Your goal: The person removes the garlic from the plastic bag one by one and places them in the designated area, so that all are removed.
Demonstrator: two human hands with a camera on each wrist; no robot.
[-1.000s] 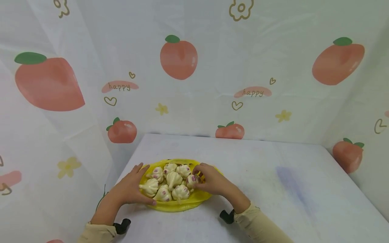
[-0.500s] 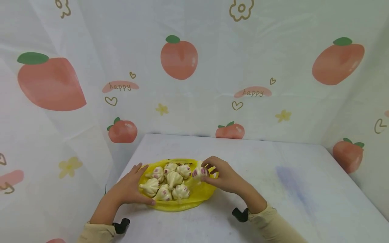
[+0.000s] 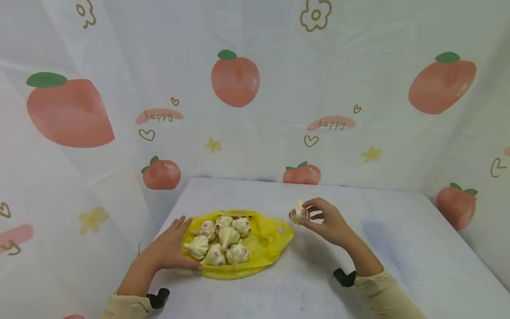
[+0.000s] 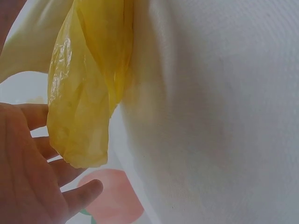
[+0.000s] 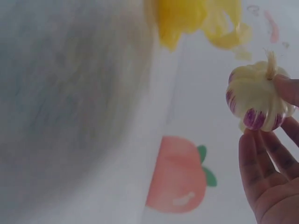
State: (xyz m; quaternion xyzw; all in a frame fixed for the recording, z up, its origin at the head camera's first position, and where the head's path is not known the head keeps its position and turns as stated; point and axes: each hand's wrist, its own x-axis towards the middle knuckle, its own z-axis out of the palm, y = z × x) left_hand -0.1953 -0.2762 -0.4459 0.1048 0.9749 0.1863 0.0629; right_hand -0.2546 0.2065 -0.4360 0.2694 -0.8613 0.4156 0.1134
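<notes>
- Left hand (image 3: pixel 172 246), fingers spread, is resting against crinkled yellow plastic bag (image 3: pixel 260 256) at its 9 o'clock.
- Right hand (image 3: pixel 328 221) is pinching rounded cream-and-purple garlic bulb (image 3: pixel 298 215) between thumb and fingers, at bag's 2 o'clock.
- Seven similar bulbs (image 3: pixel 229 238) are lying inside bag.

Purple-streaked garlic bulb (image 3: pixel 298 215) near yellow bag (image 3: pixel 275 241)

Crinkled yellow bag (image 4: pixel 84 93) — glossy plastic, smooth garlic bulb (image 5: pixel 254 93) (faintly shiny), matt cloth sleeves (image 3: pixel 388 293)
</notes>
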